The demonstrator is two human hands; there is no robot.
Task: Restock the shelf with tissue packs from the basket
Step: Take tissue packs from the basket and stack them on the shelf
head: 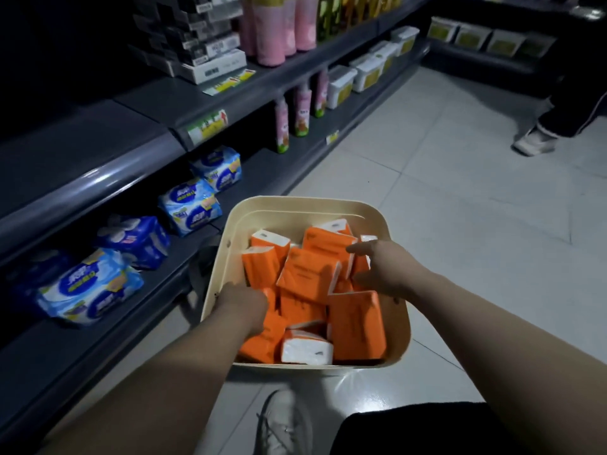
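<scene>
Orange plastic-wrapped tissue packs [308,274] lay under the right hand [384,269], whose fingers [358,248] were spread just above them. The left hand [243,305] dug among them, fingers hidden, grip impossible to tell. All sat in the cream plastic basket [295,205] at lower centre, beside the dark metal shelf [82,356] at left.

The basket [305,205] stands on the floor [460,224] at lower centre of the frame, holding jumbled tissue packs [308,270], with the left hand [243,303] in its left side and the right hand [381,267] over its right. The shelf [82,349] runs from lower left to upper right just beside the basket, wrapped packs [190,205] lined along its low tier and bottles [282,124] farther up. A shoe [282,421] lies below the basket, and another person's foot [533,141] stands upper right.
</scene>
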